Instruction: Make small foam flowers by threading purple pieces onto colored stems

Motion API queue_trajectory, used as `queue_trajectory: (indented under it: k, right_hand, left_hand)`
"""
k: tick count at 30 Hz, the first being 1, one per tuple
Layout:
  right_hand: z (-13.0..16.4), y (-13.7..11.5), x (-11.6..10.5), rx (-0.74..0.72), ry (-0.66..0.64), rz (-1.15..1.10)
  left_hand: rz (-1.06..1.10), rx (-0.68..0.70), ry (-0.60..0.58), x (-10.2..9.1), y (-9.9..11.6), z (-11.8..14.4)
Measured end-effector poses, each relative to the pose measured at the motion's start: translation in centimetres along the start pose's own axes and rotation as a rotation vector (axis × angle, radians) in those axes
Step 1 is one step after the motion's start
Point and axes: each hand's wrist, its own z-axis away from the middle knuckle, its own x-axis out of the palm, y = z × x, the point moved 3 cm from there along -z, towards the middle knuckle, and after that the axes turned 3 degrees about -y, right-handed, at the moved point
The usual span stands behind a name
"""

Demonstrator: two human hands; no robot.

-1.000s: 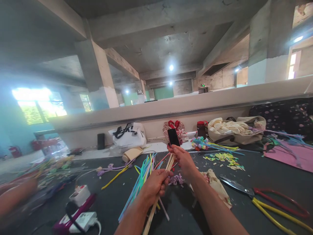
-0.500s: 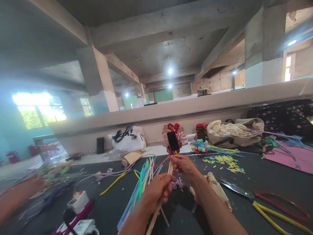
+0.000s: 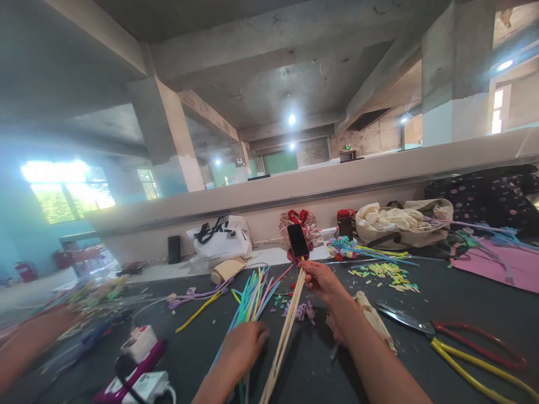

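My right hand (image 3: 322,283) pinches the top of a bundle of long cream pipe cleaners (image 3: 286,331), which slants down toward the table's near edge. My left hand (image 3: 242,350) lies over a bunch of coloured pipe cleaners (image 3: 248,300) in blue, green, yellow, pink and lilac. Its fingers are curled in, and what is under them is hidden. Short purple pieces (image 3: 301,312) are heaped just right of the cream bundle. A crumpled beige piece (image 3: 373,320) lies by my right forearm.
Large shears (image 3: 429,331) with red and yellow handles lie at right. Cut yellow-green pieces (image 3: 385,275) are scattered behind them. A phone (image 3: 298,241) leans on a patterned bag. A power strip (image 3: 135,376) sits at left, near another person's arm (image 3: 37,342).
My left hand has let go of the cream pipe cleaners and moved down and left onto the coloured bunch. My right hand still holds the cream bundle, shifted slightly right.
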Motion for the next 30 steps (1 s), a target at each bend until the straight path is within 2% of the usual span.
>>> queue_trajectory:
  k: [4,7,11,16,21,27,30]
  right_hand:
    - [0.2,0.1,0.8,-0.001,-0.014,0.105]
    - [0.3,0.2,1.4,-0.006,-0.016,0.21]
    - [0.4,0.6,1.8,-0.032,0.022,0.375]
    - [0.0,1.7,1.8,-0.013,0.074,0.569]
    - [-0.1,2.4,1.9,-0.001,0.108,0.77]
    - [0.2,1.7,2.1,-0.022,0.07,1.083]
    - [0.1,0.8,2.3,-0.023,-0.017,1.261]
  left_hand:
    - [0.19,-0.015,0.048,-0.6,1.3,-2.3]
    - [0.445,-0.017,-0.055,0.9,3.6,-3.9]
    - [0.754,-0.023,-0.187,3.3,5.6,-4.3]
    - [0.961,-0.044,-0.232,4.8,4.5,-4.6]
    - [1.041,-0.086,-0.229,5.0,2.7,-5.4]
    - [1.075,-0.09,-0.224,4.9,2.2,-6.1]
    - [1.077,-0.09,-0.236,4.7,2.2,-6.1]
